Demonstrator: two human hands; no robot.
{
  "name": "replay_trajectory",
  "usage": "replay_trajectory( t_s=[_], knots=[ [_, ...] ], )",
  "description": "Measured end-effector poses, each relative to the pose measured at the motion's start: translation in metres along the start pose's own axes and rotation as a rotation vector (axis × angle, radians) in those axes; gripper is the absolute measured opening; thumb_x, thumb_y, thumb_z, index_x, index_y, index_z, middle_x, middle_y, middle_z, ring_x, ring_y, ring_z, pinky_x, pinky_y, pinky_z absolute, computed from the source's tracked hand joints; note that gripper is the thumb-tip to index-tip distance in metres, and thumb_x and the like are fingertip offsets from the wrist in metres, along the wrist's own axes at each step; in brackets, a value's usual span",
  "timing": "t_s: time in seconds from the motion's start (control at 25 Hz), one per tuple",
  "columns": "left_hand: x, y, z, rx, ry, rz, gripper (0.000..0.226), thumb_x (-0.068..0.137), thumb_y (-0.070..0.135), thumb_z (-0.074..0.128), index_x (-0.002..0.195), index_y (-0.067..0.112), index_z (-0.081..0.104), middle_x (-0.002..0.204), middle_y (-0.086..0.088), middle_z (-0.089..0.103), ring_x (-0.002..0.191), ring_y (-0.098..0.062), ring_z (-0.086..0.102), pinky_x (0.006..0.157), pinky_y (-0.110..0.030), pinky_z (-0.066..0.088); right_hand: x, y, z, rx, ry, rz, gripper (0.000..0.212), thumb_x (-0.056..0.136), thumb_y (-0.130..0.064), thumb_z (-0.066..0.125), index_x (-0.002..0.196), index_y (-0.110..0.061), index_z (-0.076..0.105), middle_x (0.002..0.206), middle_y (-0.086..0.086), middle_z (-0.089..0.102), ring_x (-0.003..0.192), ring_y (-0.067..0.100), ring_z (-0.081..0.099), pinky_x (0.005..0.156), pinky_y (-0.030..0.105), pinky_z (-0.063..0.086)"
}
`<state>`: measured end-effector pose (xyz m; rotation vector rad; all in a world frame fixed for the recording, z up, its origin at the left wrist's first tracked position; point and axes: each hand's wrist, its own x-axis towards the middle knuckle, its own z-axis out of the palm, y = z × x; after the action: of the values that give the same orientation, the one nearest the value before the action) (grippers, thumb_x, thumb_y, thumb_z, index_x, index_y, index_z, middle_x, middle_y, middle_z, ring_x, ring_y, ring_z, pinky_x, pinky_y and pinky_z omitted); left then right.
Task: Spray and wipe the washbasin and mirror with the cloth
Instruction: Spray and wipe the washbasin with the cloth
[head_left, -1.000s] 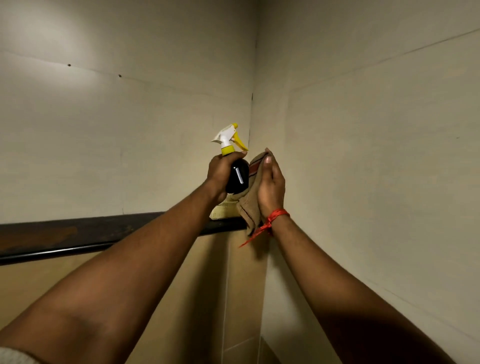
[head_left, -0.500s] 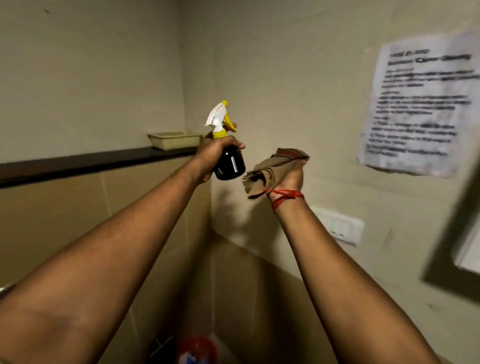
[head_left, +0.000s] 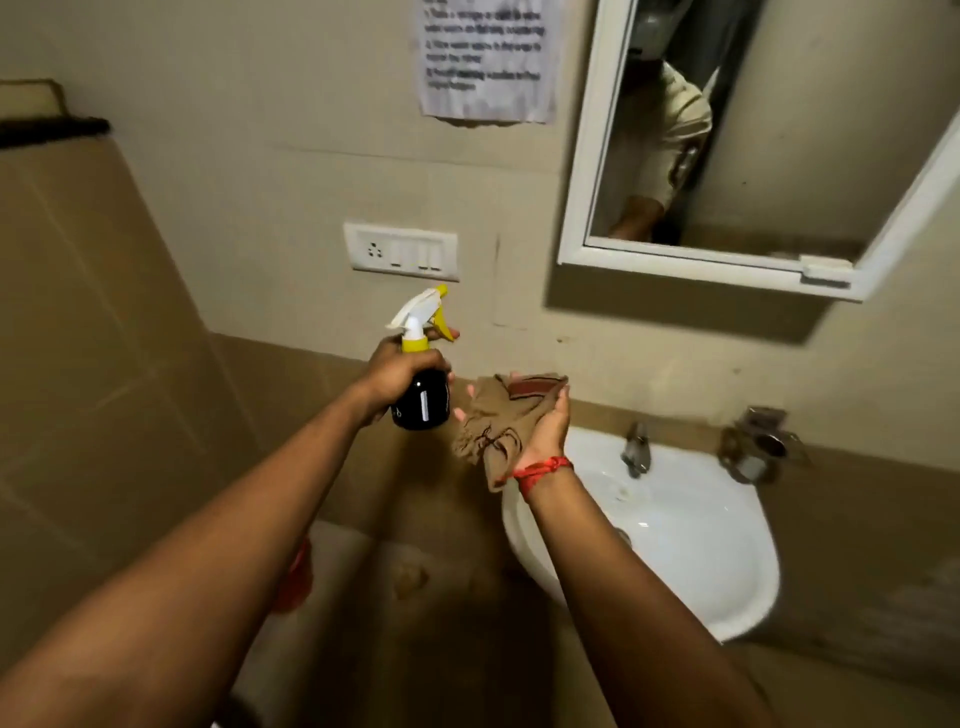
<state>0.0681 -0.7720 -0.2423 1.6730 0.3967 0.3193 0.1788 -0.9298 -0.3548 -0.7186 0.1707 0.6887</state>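
My left hand grips a dark spray bottle with a white and yellow trigger head, a finger on the trigger, nozzle pointing right. Just right of it, my right hand, palm turned left with a red thread at the wrist, holds a crumpled tan cloth. Bottle and cloth are a small gap apart. The white washbasin sits below and right of the hands, its metal tap at the back rim. The white-framed mirror hangs on the wall above the basin.
A white switch and socket plate is on the wall above the bottle. A printed paper notice hangs left of the mirror. A metal holder is fixed right of the tap. A dark ledge runs at far left. Something red lies low by my left arm.
The view has swung right and down from the wall corner to the basin and mirror. Both hands kept their hold and came lower, the right palm turning the cloth towards the bottle.
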Motion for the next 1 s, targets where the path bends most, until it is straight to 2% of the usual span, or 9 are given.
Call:
replay_trajectory(
  t_s=[0.08, 0.2, 0.28, 0.4, 0.52, 0.6, 0.68, 0.84, 1.0],
  knots=[
    [0.001, -0.027, 0.047, 0.06, -0.058, -0.049, 0.024, 0.084, 0.005, 0.07, 0.101, 0.021, 0.075, 0.081, -0.016, 0.074, 0.073, -0.031, 0.072, 0.079, -0.041, 0.059, -0.012, -0.034, -0.028, -0.032, 0.037, -0.076, 0.107, 0.055, -0.085, 0.06, 0.134, -0.013, 0.059, 0.136, 0.024, 0.058, 0.123, 0.042, 0.057, 0.111, 0.061, 0.034],
    [0.008, -0.062, 0.101, 0.113, -0.117, -0.143, 0.023, 0.079, 0.036, 0.081, 0.087, 0.016, 0.073, 0.078, -0.013, 0.075, 0.071, -0.025, 0.071, 0.085, -0.047, 0.057, -0.019, -0.101, -0.074, -0.066, 0.069, -0.131, 0.106, 0.052, -0.095, 0.043, 0.105, -0.006, 0.064, 0.091, 0.023, 0.069, 0.087, 0.038, 0.067, 0.089, 0.056, 0.052],
    [0.014, -0.09, 0.132, 0.162, -0.145, -0.179, 0.027, 0.076, 0.047, 0.082, 0.08, 0.023, 0.071, 0.078, -0.008, 0.075, 0.076, -0.025, 0.071, 0.09, -0.05, 0.057, -0.017, -0.135, -0.115, -0.119, 0.056, -0.103, 0.095, 0.063, -0.09, 0.048, 0.103, -0.006, 0.062, 0.097, 0.021, 0.065, 0.088, 0.037, 0.064, 0.086, 0.052, 0.054],
    [0.02, -0.132, 0.17, 0.186, -0.186, -0.198, 0.013, 0.085, 0.031, 0.079, 0.086, 0.022, 0.07, 0.08, -0.008, 0.076, 0.072, -0.025, 0.073, 0.084, -0.045, 0.058, 0.007, -0.162, -0.163, -0.157, 0.085, -0.106, 0.061, 0.082, -0.071, 0.051, 0.091, -0.012, 0.063, 0.088, 0.013, 0.06, 0.075, 0.029, 0.059, 0.069, 0.034, 0.05],
    [0.029, -0.161, 0.193, 0.229, -0.189, -0.337, 0.022, 0.087, 0.034, 0.074, 0.089, 0.013, 0.073, 0.082, -0.012, 0.08, 0.069, -0.023, 0.072, 0.081, -0.039, 0.057, 0.02, -0.154, -0.203, -0.26, 0.105, -0.03, 0.051, 0.072, -0.072, 0.063, 0.076, -0.022, 0.054, 0.057, 0.0, 0.054, 0.045, 0.018, 0.05, 0.057, 0.024, 0.035],
    [0.042, -0.179, 0.202, 0.246, -0.212, -0.388, 0.03, 0.087, 0.041, 0.073, 0.089, 0.011, 0.074, 0.078, -0.009, 0.08, 0.065, -0.016, 0.071, 0.074, -0.032, 0.055, 0.029, -0.139, -0.231, -0.422, 0.226, -0.066, 0.044, 0.062, -0.055, 0.082, 0.069, -0.021, 0.055, 0.043, -0.003, 0.057, 0.034, 0.013, 0.053, 0.06, 0.025, 0.041],
    [0.054, -0.2, 0.207, 0.278, -0.26, -0.4, 0.035, 0.086, 0.046, 0.073, 0.089, 0.012, 0.074, 0.074, -0.004, 0.08, 0.067, -0.012, 0.072, 0.072, -0.029, 0.054, 0.043, -0.122, -0.236, -0.409, 0.331, -0.129, 0.028, 0.085, -0.034, 0.065, 0.071, -0.014, 0.052, 0.051, 0.003, 0.059, 0.037, 0.012, 0.054, 0.066, 0.035, 0.05],
    [0.062, -0.235, 0.208, 0.351, -0.242, -0.397, 0.046, 0.084, 0.056, 0.072, 0.085, 0.01, 0.077, 0.063, 0.006, 0.076, 0.062, 0.0, 0.068, 0.063, -0.017, 0.05, 0.074, -0.1, -0.207, -0.359, 0.5, -0.455, 0.037, 0.087, -0.054, 0.055, 0.101, -0.019, 0.057, 0.089, 0.006, 0.063, 0.069, 0.012, 0.056, 0.063, 0.031, 0.043],
    [0.064, -0.258, 0.189, 0.362, -0.167, -0.36, 0.032, 0.088, 0.047, 0.072, 0.092, 0.015, 0.072, 0.068, 0.001, 0.077, 0.061, -0.007, 0.069, 0.059, -0.02, 0.051, 0.092, -0.076, -0.182, -0.928, 0.607, -0.946, 0.022, 0.104, -0.035, 0.042, 0.114, -0.021, 0.055, 0.109, 0.003, 0.063, 0.101, 0.013, 0.061, 0.092, 0.03, 0.049]
  ],
)
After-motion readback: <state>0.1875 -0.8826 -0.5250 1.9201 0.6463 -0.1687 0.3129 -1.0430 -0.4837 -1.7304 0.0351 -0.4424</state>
